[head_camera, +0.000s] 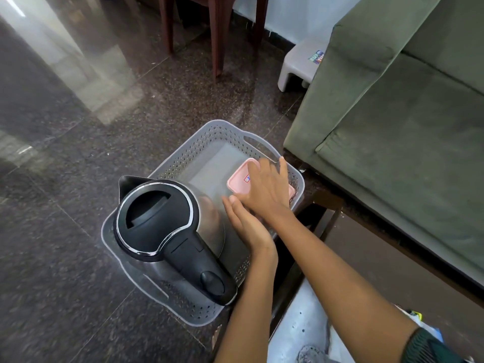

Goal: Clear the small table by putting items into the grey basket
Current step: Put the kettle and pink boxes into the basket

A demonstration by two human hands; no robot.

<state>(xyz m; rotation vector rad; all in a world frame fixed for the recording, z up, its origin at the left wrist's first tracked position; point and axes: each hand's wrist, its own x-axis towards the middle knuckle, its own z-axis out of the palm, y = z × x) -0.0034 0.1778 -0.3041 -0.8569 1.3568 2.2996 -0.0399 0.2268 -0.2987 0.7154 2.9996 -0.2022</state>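
Observation:
The grey perforated basket (209, 137) stands on the dark floor. A steel and black electric kettle (167, 226) stands upright in its near left part. A pink lidded box (237, 180) lies in the far right corner of the basket. My right hand (267, 187) lies flat on top of the pink box, fingers spread. My left hand (246, 226) is pressed against the box's near side, beside the kettle. Both hands hold the box between them; most of it is hidden under my right hand.
A green sofa (392, 127) fills the right side, close to the basket. A small white stool (296, 69) sits behind it. Dark wooden chair legs (217, 35) stand further back. A table's edge (327, 205) shows at the lower right.

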